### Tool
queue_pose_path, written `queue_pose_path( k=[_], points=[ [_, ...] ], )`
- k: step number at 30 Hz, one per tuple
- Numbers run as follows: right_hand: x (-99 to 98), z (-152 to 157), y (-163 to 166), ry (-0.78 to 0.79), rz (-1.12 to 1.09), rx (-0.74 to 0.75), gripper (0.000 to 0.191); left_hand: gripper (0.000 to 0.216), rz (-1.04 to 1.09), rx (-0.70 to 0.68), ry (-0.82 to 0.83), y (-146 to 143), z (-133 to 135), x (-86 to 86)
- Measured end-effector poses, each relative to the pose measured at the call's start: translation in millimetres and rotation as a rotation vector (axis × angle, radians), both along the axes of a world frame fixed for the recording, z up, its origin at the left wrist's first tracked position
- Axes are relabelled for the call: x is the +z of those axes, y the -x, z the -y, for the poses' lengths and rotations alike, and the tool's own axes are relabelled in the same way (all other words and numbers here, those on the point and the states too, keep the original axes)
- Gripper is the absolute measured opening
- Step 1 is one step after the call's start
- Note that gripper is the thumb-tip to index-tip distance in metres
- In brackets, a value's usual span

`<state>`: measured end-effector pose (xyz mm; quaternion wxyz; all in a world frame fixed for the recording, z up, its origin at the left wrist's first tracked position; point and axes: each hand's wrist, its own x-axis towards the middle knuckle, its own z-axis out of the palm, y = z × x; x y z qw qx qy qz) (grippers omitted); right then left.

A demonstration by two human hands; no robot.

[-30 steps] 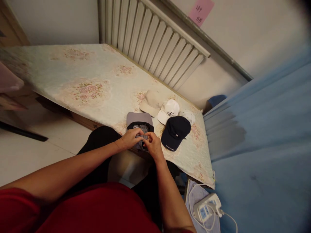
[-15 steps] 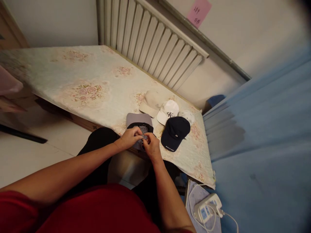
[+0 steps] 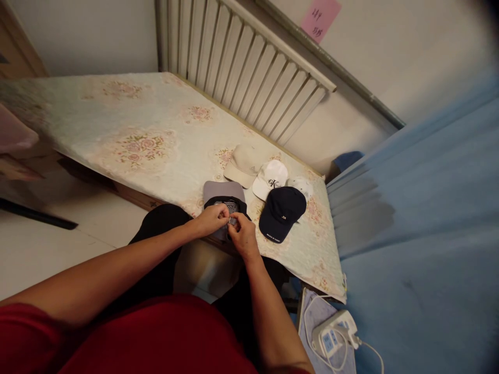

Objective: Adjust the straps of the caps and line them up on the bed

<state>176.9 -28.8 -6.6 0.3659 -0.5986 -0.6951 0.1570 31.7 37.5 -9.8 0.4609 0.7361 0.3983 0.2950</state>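
A grey baseball cap [image 3: 223,190] lies upside down at the table's front edge, its brim pointing away from me and its dark inner band showing. Over its back part, my left hand [image 3: 211,220] and my right hand [image 3: 245,238] meet with fingertips pinched. Between them is a small, shiny, buckle-like piece, seemingly on the cap's back strap; the fingers hide most of it. To the right lies a navy cap [image 3: 281,214]. Behind are a beige cap [image 3: 242,165], a white cap [image 3: 270,178] with black letters, and another pale cap [image 3: 300,186], partly covered by the navy one.
A floral cloth [image 3: 156,111] covers the long table. A radiator [image 3: 249,72] runs along the wall behind it, and a blue curtain [image 3: 409,234] hangs at right. A white power strip [image 3: 334,332] with cords sits low at bottom right.
My fingertips have shifted slightly at the strap, and the shiny piece between them shows more clearly. The caps have stayed where they were.
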Motion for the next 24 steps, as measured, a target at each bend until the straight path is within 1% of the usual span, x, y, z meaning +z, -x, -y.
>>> queue_pose_path(
  k=[6,10,17,22,24],
  points=[
    [-0.9,-1,-1,0.023,0.006,0.004,0.024,0.002,-0.015,-0.047,-0.062,4,0,6.0],
    [-0.6,-1,0,0.008,0.006,0.020,0.023,0.004,-0.022,-0.085,-0.050,11,-2,8.5],
    [0.6,-2,1,0.003,0.022,0.051,0.022,0.006,-0.040,-0.165,0.050,24,-9,9.3],
    [2.8,-1,-1,0.015,0.012,0.064,0.023,0.005,0.067,-0.187,0.229,33,-11,9.1],
    [3.0,-1,-1,0.008,0.018,0.071,0.025,0.004,0.082,-0.209,0.270,37,-12,8.4]
  ],
)
